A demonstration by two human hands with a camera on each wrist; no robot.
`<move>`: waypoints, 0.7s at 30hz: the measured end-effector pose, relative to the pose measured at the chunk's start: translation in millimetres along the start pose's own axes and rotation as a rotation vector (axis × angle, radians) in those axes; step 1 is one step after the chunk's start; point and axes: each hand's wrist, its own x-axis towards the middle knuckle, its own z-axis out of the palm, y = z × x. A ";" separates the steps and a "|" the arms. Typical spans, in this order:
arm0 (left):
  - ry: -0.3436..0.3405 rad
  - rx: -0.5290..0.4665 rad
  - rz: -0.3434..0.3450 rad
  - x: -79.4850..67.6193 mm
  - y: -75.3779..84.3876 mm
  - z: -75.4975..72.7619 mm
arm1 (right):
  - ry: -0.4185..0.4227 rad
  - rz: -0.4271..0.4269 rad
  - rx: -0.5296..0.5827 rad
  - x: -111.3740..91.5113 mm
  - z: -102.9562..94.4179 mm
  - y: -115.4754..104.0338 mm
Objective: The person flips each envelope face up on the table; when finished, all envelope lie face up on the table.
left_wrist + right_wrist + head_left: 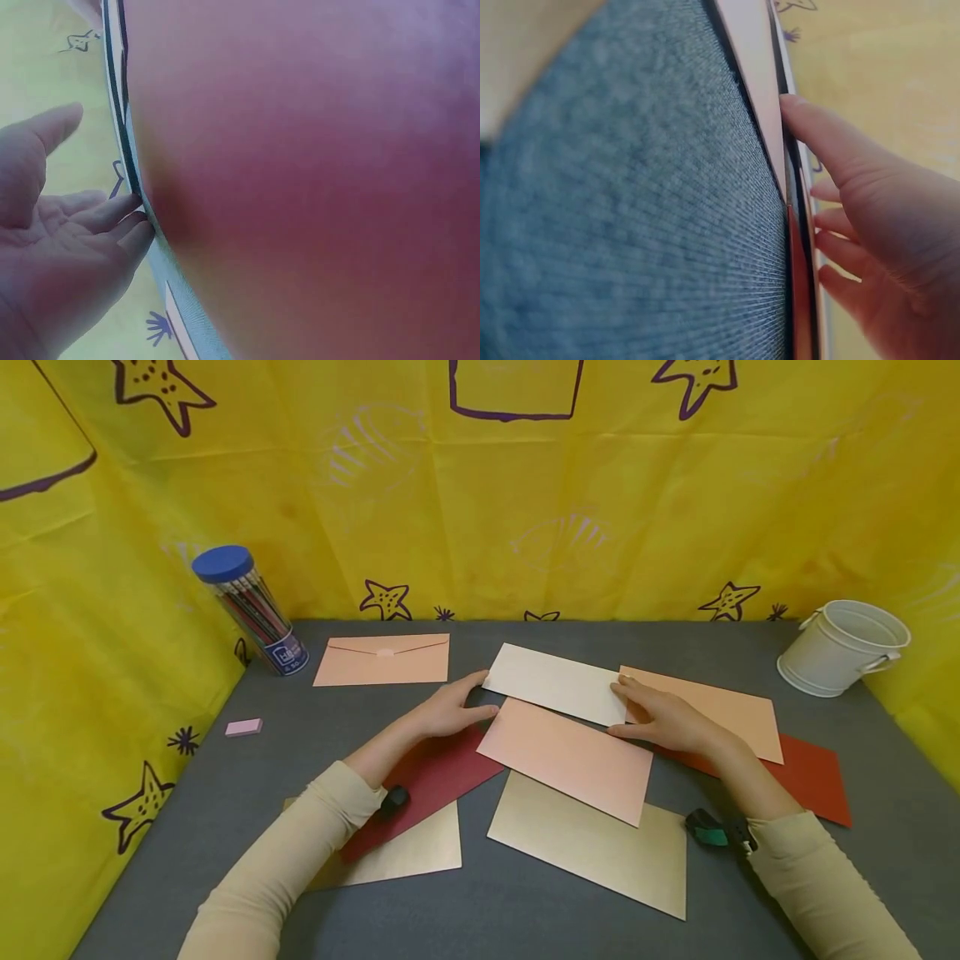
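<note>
Both hands are at the ends of a white envelope (555,683) lying towards the back of the table. My left hand (450,706) has its fingertips right at the envelope's left corner, its thumb spread towards a pale pink envelope (570,758). In the left wrist view that hand (67,240) shows loosely bent fingers, thumb apart. At the other end my right hand (667,718) touches the white envelope's right edge with relaxed fingers. The right wrist view shows its thumb (810,120) well apart from the fingers. A peach envelope (712,714) lies partly beneath this hand.
Gold envelopes (600,843) and a dark red envelope (442,777) lie nearer, overlapping. A red envelope (817,777) lies right, another peach envelope (382,664) back left. Around them stand a pencil tub (258,614), pink eraser (243,727) and white bucket (832,652).
</note>
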 end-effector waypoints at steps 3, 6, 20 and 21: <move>0.042 -0.023 0.003 0.0 -0.4 0.1 | 0.021 -0.009 -0.009 -0.7 0.6 1.2; 0.083 -0.018 0.014 0.7 -1.7 0.1 | 0.044 -0.026 -0.016 -1.4 1.2 1.8; 0.259 -0.021 0.038 5.3 -3.1 0.0 | 0.312 -0.372 0.034 -4.3 2.6 5.0; 0.283 -0.022 0.047 5.1 -2.0 -0.3 | 0.343 -0.401 0.044 -4.3 1.8 4.2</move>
